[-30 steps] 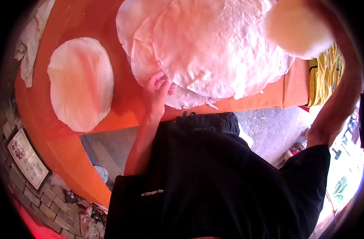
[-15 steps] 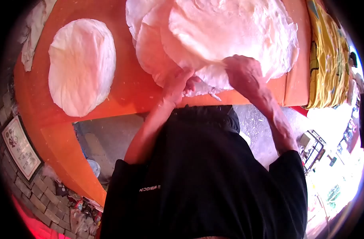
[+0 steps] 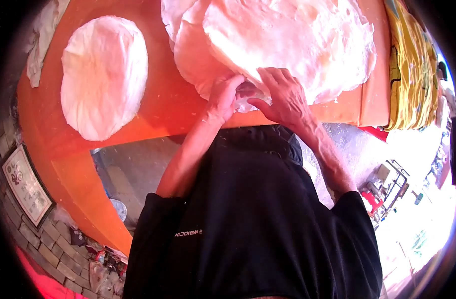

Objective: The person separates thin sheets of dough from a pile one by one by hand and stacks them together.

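Note:
A pile of thin white fibrous wadding sheets (image 3: 288,45), with uneven layered edges, lies on the orange table. My left hand (image 3: 225,98) is at the pile's near edge, its fingers curled and closed on a bit of the top sheet; part of the grip is hidden. Close beside it, my right hand (image 3: 285,99) rests palm down on the same near edge, fingers stretched over the sheet and thumb held apart. A separate oval white wadding sheet (image 3: 104,77) lies flat to the left, touched by neither hand.
The orange table (image 3: 160,112) has its front edge just before my body. Folded yellow cloth (image 3: 412,74) covers its right end. White material (image 3: 42,40) hangs at the far left edge. Below left, a framed sheet (image 3: 26,184) stands by the brick paving.
My right hand has moved left toward my left hand and gone from a closed grip to stretched fingers. The top sheet's near-left edge has shifted left. My left hand has stayed nearly in place.

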### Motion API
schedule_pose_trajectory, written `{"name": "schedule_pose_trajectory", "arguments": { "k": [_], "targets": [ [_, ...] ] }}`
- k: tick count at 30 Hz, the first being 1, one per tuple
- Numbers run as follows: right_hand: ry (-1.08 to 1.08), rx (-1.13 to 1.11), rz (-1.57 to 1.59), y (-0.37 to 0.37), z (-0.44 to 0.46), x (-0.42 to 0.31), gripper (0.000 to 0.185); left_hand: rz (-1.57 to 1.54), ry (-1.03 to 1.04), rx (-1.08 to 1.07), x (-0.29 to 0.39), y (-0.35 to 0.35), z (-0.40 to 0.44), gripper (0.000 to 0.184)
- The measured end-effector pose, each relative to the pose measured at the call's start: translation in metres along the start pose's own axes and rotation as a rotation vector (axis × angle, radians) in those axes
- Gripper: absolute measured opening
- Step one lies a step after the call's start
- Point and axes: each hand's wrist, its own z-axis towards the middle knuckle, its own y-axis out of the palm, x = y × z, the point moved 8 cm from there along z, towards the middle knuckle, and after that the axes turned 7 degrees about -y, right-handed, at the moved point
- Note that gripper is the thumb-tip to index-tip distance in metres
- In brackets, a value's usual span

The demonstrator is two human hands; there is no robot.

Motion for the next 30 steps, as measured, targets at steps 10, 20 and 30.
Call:
{"name": "schedule_pose_trajectory", "arguments": {
  "k": [10, 20, 30],
  "targets": [
    [0.227, 0.048, -0.37, -0.16, 0.056, 0.05, 0.02, 0.399, 0.167, 0.16, 0.014, -0.036, -0.035, 0.027],
    [0.186, -0.253, -0.281, -0.041, 0.036, 0.081, 0.012, 0.251, 0.053, 0.098, 0.002, -0.029, -0.045, 0.025],
    [0.101, 0.143, -0.482, -0.184, 0.043, 0.041, 0.011, -0.017, -0.128, -0.023, -0.046, 0.017, 0.005, 0.012]
  ]
}}
